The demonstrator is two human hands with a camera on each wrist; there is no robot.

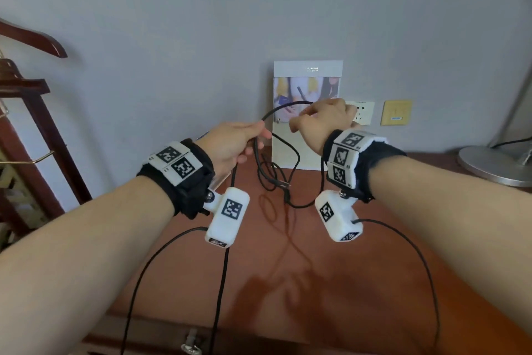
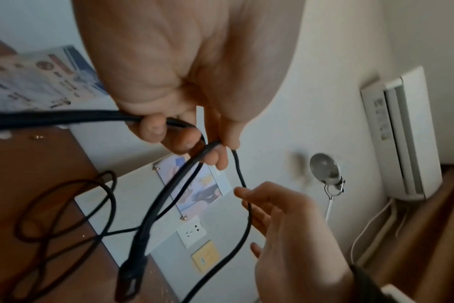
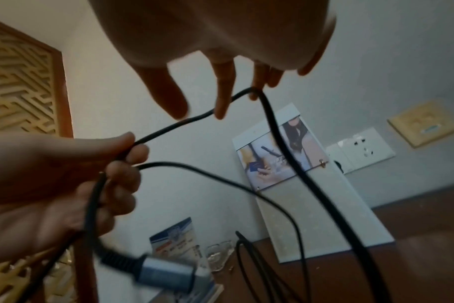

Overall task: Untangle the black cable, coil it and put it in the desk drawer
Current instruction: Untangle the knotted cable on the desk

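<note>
The black cable (image 1: 276, 110) arcs between my two raised hands above the brown desk (image 1: 359, 268). My left hand (image 1: 256, 135) grips several strands of it in curled fingers (image 2: 156, 127). My right hand (image 1: 319, 118) is held out with loose, straight fingers (image 3: 223, 88), and one strand (image 3: 285, 147) drapes over them. More tangled loops (image 1: 273, 176) hang down onto the desk. A grey plug end (image 3: 166, 272) dangles below my left hand (image 3: 127, 151). A metal drawer handle (image 1: 190, 346) shows at the desk's front edge.
A white card stand (image 1: 308, 135) leans on the wall behind the hands, with a socket (image 1: 362, 112) beside it. A lamp base (image 1: 495, 164) sits at the right, a wooden rack (image 1: 37, 124) at the left, and a glass dish (image 3: 218, 254) by a leaflet.
</note>
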